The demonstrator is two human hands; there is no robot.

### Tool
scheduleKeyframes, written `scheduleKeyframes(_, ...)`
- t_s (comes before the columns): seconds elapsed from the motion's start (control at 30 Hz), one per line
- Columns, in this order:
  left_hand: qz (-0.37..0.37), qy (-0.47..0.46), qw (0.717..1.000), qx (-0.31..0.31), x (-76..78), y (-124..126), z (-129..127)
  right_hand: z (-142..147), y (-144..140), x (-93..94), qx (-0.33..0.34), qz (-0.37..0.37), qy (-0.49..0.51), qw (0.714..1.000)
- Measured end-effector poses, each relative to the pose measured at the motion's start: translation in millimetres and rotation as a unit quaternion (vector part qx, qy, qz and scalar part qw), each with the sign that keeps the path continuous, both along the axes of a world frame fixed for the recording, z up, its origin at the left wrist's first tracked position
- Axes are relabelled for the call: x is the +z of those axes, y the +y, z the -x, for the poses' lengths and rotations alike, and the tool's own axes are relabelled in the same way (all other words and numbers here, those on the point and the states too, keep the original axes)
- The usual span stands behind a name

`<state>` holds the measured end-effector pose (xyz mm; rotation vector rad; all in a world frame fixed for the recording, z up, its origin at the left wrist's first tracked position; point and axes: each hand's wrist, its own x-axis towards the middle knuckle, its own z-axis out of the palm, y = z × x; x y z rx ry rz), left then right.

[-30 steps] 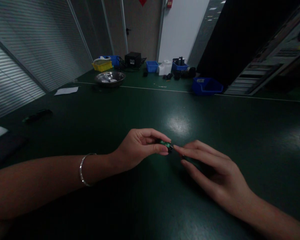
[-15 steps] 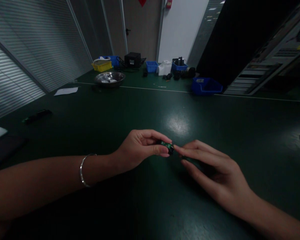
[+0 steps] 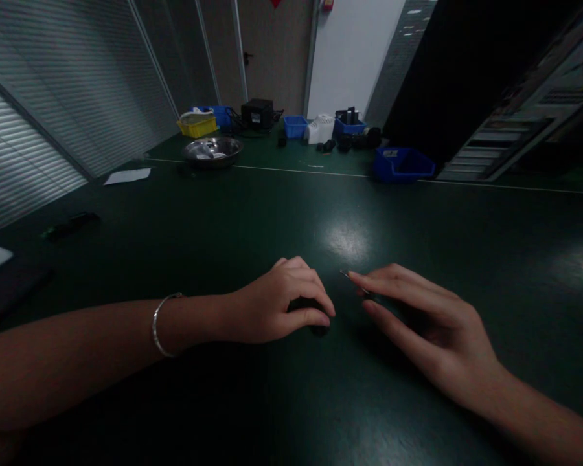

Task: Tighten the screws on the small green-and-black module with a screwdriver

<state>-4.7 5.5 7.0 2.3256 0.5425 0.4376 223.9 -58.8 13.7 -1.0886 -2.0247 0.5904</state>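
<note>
My left hand (image 3: pixel 284 301), with a silver bangle on the wrist, is low over the dark green table (image 3: pixel 252 213). Its fingers curl down, and the thumb lies against a small black part (image 3: pixel 320 330) that shows just below the thumb tip. Most of that part is hidden under the fingers. To its right, my right hand (image 3: pixel 418 317) pinches a thin, shiny metal piece (image 3: pixel 344 274) between thumb and index finger. One end of the piece sticks out past the fingertip; its exact kind is too small to tell. The hands are apart.
A metal bowl (image 3: pixel 214 153), a yellow bin (image 3: pixel 197 126), a black box (image 3: pixel 257 114) and a white device (image 3: pixel 320 129) stand along the back. A blue bin (image 3: pixel 402 165) is at the back right. Paper (image 3: pixel 127 176) and a dark object (image 3: pixel 70 225) lie at left.
My left hand has turned palm down and lowered; the green circuit board seen in it is now hidden. My right fingertips have moved slightly right, away from it, and the metal piece shows.
</note>
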Motion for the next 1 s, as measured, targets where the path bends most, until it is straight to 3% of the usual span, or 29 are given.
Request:
scheduleKeyframes(0.27, -0.035, -0.01, 0.999, 0.022, -0.8, -2.8, 1.1, 1.9, 3.0, 1.8, 0.01, 0.025, -0.012, 1.0)
scheduleKeyframes(0.4, -0.148, 0.009, 0.987, 0.055, 3.1, -7.5, -1.1, 1.5, 5.6, -0.2, 0.041, 0.066, -0.054, 0.996)
scheduleKeyframes(0.53, -0.229, 0.066, 0.971, 0.04, 3.4, -9.7, -5.8, 2.7, 8.0, -2.4, 0.055, 0.078, -0.082, 0.992)
scheduleKeyframes(0.73, -0.217, 0.092, 0.97, 0.053, 1.2, -9.9, -7.5, 4.3, 7.1, -3.0, 0.028, 0.123, -0.132, 0.983)
scheduleKeyframes(1.0, -0.226, 0.136, 0.964, 0.04, 8.9, -18.2, -9.9, 6.9, 8.4, -4.6, 0.024, 0.139, -0.122, 0.982)
